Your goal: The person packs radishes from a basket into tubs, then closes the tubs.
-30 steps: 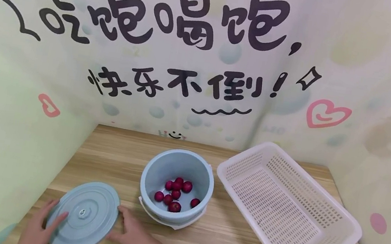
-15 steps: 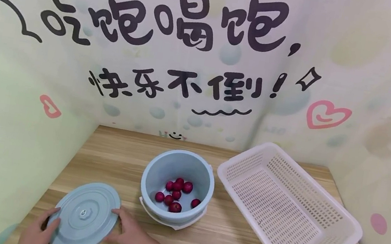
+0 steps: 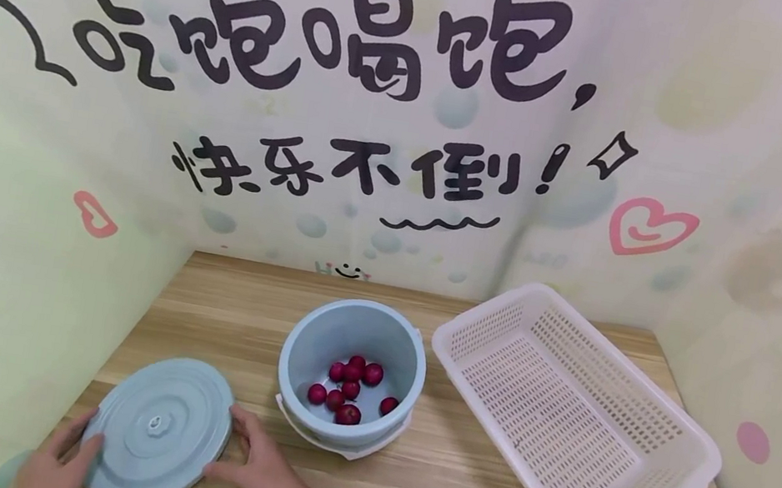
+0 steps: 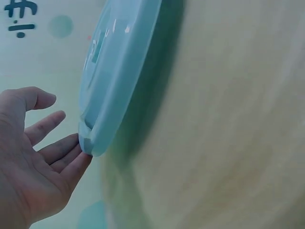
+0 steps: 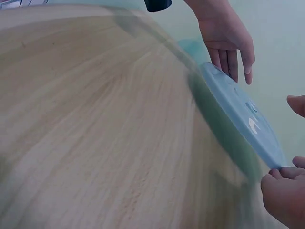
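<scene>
A round light-blue lid (image 3: pixel 167 447) with a small central knob lies low over the left front of the table. My left hand (image 3: pixel 58 456) is at its left edge; in the left wrist view the fingertips (image 4: pixel 78 151) touch the rim while the thumb stands apart from it. At the opposite edge my right hand (image 3: pixel 267 466) touches the rim with its fingers, its thumb off the lid in the right wrist view. Right of the lid stands a light-blue bucket (image 3: pixel 297 340), uncovered, with several dark red round fruits (image 3: pixel 353 373) on its bottom.
A white perforated plastic basket (image 3: pixel 449 337) stands on the wooden table (image 3: pixel 231 296) to the right of the bucket. The bucket's white handle (image 3: pixel 360 452) hangs down at its front. Printed wall sheets enclose the table at the back and sides.
The lid has shifted slightly left. My left hand has moved left with it, and its thumb has drawn back from the lid's top to the edge. The bucket and basket stay put.
</scene>
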Motion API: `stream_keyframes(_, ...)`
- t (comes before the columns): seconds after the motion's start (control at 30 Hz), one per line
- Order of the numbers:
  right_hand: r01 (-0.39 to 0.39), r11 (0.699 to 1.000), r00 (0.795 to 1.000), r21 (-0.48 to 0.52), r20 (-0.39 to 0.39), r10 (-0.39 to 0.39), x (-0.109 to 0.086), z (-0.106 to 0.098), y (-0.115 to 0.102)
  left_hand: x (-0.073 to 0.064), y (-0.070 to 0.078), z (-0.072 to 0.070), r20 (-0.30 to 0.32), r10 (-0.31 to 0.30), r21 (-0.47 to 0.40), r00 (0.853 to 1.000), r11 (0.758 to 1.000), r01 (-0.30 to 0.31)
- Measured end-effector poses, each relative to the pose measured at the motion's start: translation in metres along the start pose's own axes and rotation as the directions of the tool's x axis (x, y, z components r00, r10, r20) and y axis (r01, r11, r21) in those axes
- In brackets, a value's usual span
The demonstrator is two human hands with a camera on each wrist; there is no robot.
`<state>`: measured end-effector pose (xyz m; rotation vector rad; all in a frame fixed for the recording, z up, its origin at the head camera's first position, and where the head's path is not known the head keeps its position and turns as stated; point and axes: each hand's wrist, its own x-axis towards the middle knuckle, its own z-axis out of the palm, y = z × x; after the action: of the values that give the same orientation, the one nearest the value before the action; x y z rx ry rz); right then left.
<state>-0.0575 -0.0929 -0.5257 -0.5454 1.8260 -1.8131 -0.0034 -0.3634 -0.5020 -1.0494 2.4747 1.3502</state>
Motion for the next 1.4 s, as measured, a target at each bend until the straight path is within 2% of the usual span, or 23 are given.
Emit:
stream_keyframes(0.13, 0.103, 0.995, 0.995, 0.008, -0.005, -0.103, -0.003, -0.003, -0.011, -0.012, 0.019, -0.009, -0.058, 0.003, -0.001, 0.998, 1.000, -0.003)
stream_keyframes(0.27, 0.251, 0.966, 0.967, -0.062, -0.026, -0.253, -0.006, -0.010, -0.033, -0.022, 0.036, -0.020, -0.111, 0.036, 0.041, 0.993, 0.999, -0.032)
stream_keyframes(0.37, 0.328, 0.938, 0.941, -0.112, -0.048, -0.335, -0.010, -0.019, -0.054, -0.030, 0.046, -0.025, -0.155, 0.134, 0.040, 0.979, 0.991, -0.130)
stream_keyframes(0.43, 0.342, 0.933, 0.935, -0.113, -0.059, -0.350, -0.016, -0.024, -0.069, -0.035, 0.051, -0.027, -0.193, 0.220, 0.013, 0.956, 0.975, -0.222)
stream_keyframes(0.5, 0.351, 0.932, 0.932, -0.090, -0.066, -0.357, -0.022, -0.029, -0.084, -0.041, 0.059, -0.028, -0.220, 0.312, -0.017, 0.924, 0.946, -0.323)
stream_keyframes(0.57, 0.353, 0.933, 0.931, -0.071, -0.073, -0.358, -0.029, -0.032, -0.100, -0.047, 0.069, -0.030, -0.235, 0.377, -0.034, 0.896, 0.918, -0.396)
stream_keyframes(0.63, 0.354, 0.933, 0.929, -0.063, -0.087, -0.358, -0.035, -0.036, -0.115, -0.054, 0.080, -0.031, -0.236, 0.425, -0.052, 0.874, 0.892, -0.448)
stream_keyframes(0.73, 0.342, 0.937, 0.929, -0.072, -0.125, -0.349, -0.042, -0.047, -0.131, -0.065, 0.095, -0.029, -0.225, 0.469, -0.066, 0.854, 0.867, -0.494)
stream_keyframes(0.83, 0.339, 0.937, 0.921, -0.089, -0.174, -0.350, -0.048, -0.065, -0.135, -0.074, 0.111, -0.019, -0.233, 0.530, -0.086, 0.815, 0.824, -0.560)
stream_keyframes(0.93, 0.334, 0.937, 0.910, -0.104, -0.224, -0.349, -0.053, -0.085, -0.133, -0.080, 0.129, -0.003, -0.235, 0.599, -0.095, 0.766, 0.770, -0.631)
stream_keyframes(1.0, 0.327, 0.938, 0.902, -0.117, -0.258, -0.347, -0.058, -0.099, -0.130, -0.082, 0.142, 0.011, -0.206, 0.627, -0.097, 0.751, 0.750, -0.654)
stream_keyframes(1.07, 0.299, 0.945, 0.898, -0.135, -0.296, -0.326, -0.063, -0.112, -0.128, -0.085, 0.153, 0.025, -0.157, 0.643, -0.111, 0.750, 0.743, -0.660)
stream_keyframes(1.13, 0.274, 0.950, 0.892, -0.153, -0.330, -0.310, -0.070, -0.126, -0.126, -0.088, 0.163, 0.040, -0.107, 0.646, -0.130, 0.756, 0.744, -0.655)
stream_keyframes(1.33, 0.180, 0.951, 0.854, -0.251, -0.441, -0.278, -0.089, -0.159, -0.119, -0.094, 0.181, 0.084, 0.036, 0.616, -0.214, 0.787, 0.774, -0.596)
stream_keyframes(1.4, 0.134, 0.945, 0.839, -0.299, -0.474, -0.269, -0.096, -0.167, -0.119, -0.096, 0.185, 0.096, 0.071, 0.617, -0.214, 0.784, 0.777, -0.592)
